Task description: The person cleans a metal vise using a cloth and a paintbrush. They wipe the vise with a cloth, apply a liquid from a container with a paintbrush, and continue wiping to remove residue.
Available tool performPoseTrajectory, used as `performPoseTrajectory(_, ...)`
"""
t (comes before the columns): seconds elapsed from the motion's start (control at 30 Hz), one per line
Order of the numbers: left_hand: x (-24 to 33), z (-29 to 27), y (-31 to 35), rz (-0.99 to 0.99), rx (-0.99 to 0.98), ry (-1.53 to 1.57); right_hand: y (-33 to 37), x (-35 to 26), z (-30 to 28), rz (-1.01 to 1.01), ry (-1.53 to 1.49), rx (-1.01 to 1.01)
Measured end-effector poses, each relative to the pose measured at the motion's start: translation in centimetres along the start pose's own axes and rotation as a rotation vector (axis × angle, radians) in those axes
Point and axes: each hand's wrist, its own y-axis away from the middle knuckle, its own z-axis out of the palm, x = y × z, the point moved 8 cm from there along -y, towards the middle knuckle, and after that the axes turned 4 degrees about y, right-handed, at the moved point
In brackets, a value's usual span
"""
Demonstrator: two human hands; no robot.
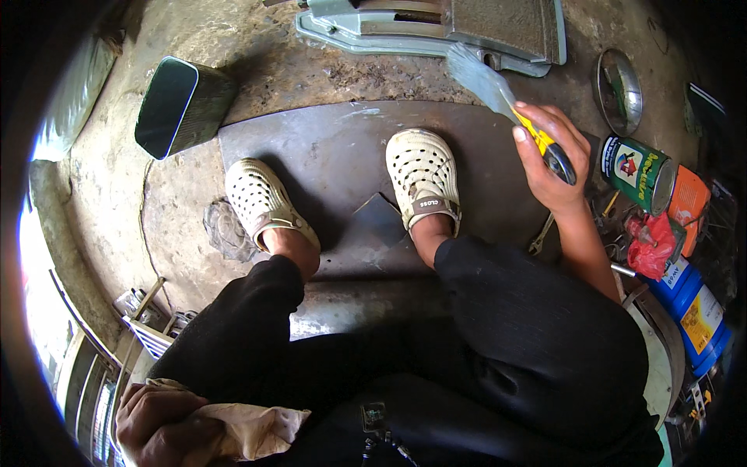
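Note:
My right hand (556, 159) is wrapped round the yellow and black handle of a paintbrush (484, 78). Its wide bristles are coated in pale grey-blue and reach to the near edge of a grey-painted metal machine part (506, 27) on the floor ahead. Whether the bristle tips touch that part, I cannot tell. Low on the left, by my thigh, my left hand (159, 424) is closed on a crumpled, light-coloured cloth (257, 428), one end of which sticks out to the right.
A metal sheet (334, 144) lies under my clogs, with a dark square piece (379, 218) between them. Left stands a dark green bin (206, 109). On the right are a metal bowl (633, 97), a green can (638, 175), a red plastic bag (655, 245) and a blue container (696, 315).

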Motion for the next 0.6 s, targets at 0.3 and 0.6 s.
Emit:
performPoseTrajectory(0.3, 0.1, 0.0, 0.6, -0.007, 0.01, 0.039, 2.2, -1.1, -3.1, 0.011, 0.069, 0.057)
performPoseTrajectory(0.6, 1.2, -0.4, 0.6, 0.12, 0.003, 0.059, 4.0, 1.7, -5.1, 0.245, -0.009, 0.223)
